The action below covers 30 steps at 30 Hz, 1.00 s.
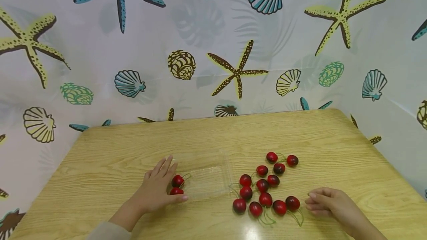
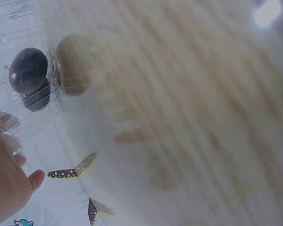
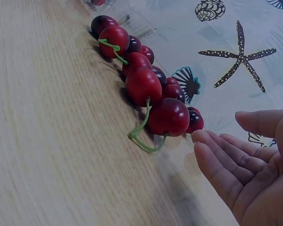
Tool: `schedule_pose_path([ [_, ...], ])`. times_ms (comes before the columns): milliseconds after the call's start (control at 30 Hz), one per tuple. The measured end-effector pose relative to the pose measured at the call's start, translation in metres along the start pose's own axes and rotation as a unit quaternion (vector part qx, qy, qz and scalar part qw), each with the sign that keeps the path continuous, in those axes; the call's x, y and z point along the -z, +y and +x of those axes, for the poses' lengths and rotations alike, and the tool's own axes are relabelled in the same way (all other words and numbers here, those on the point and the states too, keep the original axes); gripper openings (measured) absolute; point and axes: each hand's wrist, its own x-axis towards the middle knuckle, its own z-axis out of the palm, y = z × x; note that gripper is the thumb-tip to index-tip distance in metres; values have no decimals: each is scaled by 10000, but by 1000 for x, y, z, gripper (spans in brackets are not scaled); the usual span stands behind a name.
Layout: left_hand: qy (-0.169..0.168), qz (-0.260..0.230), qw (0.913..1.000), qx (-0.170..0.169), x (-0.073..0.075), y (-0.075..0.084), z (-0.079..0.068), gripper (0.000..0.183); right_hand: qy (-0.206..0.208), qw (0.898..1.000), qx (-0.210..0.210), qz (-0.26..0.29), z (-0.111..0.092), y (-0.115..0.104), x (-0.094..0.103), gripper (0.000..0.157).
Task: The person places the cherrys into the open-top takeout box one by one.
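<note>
At the left end of a clear plastic box [image 1: 208, 182], my left hand [image 1: 156, 186] rests with fingers spread along the side and thumb by the near edge. Two red cherries [image 1: 178, 181] lie inside, close to that hand; the left wrist view shows them as dark cherries [image 2: 28, 70] through the clear wall. To the right of the pile my right hand [image 1: 333, 206] is held with nothing in it, thumb apart from the fingers in the right wrist view. Nearest to its fingertips is a dark red cherry [image 1: 292, 203], joined by a green stem to another cherry [image 1: 279, 207].
Several more cherries [image 1: 262, 185], some with green stems, lie loose between the box and my right hand. They sit on a wood-grain table [image 1: 133, 147]. Behind it hangs a white cloth [image 1: 153, 55] printed with starfish and shells.
</note>
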Motion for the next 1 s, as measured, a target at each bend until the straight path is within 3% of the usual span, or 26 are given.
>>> schedule_pose_path([
  [500,-5,-17,10000,18,-1,0,0,98,-256,9987,-214,381,-4,16,0,32],
  [1000,-14,-2,10000,34,-1,0,1,100,-458,9981,-218,352,-4,23,-4,28],
])
